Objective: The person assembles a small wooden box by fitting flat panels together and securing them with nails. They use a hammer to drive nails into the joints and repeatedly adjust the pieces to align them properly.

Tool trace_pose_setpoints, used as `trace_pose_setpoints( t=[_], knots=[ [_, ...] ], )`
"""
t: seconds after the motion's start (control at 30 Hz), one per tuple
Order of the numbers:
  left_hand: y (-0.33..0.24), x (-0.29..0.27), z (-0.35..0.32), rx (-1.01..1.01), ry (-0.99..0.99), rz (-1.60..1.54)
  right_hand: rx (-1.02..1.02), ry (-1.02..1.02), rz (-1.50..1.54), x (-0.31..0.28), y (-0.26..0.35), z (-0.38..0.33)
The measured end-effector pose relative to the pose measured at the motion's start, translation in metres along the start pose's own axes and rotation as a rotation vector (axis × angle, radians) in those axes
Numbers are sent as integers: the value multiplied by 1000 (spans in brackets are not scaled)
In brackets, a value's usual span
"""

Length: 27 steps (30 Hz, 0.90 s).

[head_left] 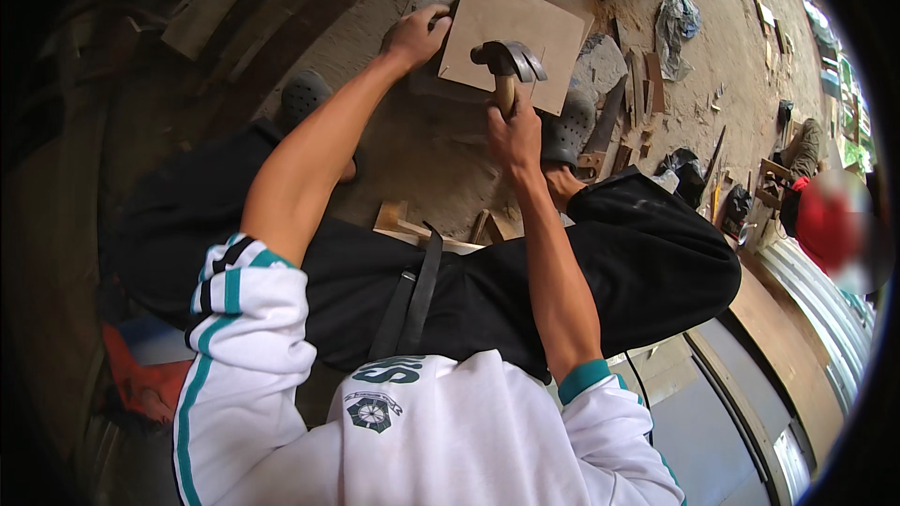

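Note:
A thin, square brown board (497, 19) lies tilted in front of me, between my feet. My left hand (415, 39) is closed at its left edge, fingers curled and thumb against the rim; the fingertips are partly hidden. In my right hand (516, 138) is a claw hammer (509, 61), gripped by its wooden handle. The dark metal head is over the board's lower right part; I cannot tell whether it touches. Tiny marks or nails show near the board's edges. Something pale and grey, partly covered, sits beneath the board.
A handsaw (607, 117) lies right of my right foot, among wood offcuts (653, 82). Crumpled plastic (675, 33) lies farther off. Planks (258, 37) are at the far left. A wooden frame piece (398, 222) lies near my lap. Another person in red (830, 225) is at the right.

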<state>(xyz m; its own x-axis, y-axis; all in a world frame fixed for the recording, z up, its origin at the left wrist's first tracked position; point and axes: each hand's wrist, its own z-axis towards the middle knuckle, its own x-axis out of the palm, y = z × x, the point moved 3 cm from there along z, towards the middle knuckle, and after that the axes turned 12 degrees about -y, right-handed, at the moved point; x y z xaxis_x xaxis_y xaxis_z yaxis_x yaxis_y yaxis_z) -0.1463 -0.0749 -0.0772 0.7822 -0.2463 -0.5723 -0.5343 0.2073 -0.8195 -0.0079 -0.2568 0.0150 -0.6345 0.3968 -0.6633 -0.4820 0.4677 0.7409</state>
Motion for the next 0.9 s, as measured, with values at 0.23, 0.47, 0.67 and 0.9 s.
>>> trace_pose_setpoints(
  t=[0.23, 0.47, 0.67, 0.9],
  knots=[
    [-16, -35, -83, 469, -5, 79, 13, 2, 2, 19, -10, 12],
    [-27, -27, -82, 410, -38, 62, 26, 70, -25, 30, -20, 11],
    [-11, -19, -67, 400, 21, -27, -11, 111, -134, 24, -9, 15],
    [-21, -32, -44, 436, 166, -56, 148, 258, -10, 10, -8, 39]
  ],
)
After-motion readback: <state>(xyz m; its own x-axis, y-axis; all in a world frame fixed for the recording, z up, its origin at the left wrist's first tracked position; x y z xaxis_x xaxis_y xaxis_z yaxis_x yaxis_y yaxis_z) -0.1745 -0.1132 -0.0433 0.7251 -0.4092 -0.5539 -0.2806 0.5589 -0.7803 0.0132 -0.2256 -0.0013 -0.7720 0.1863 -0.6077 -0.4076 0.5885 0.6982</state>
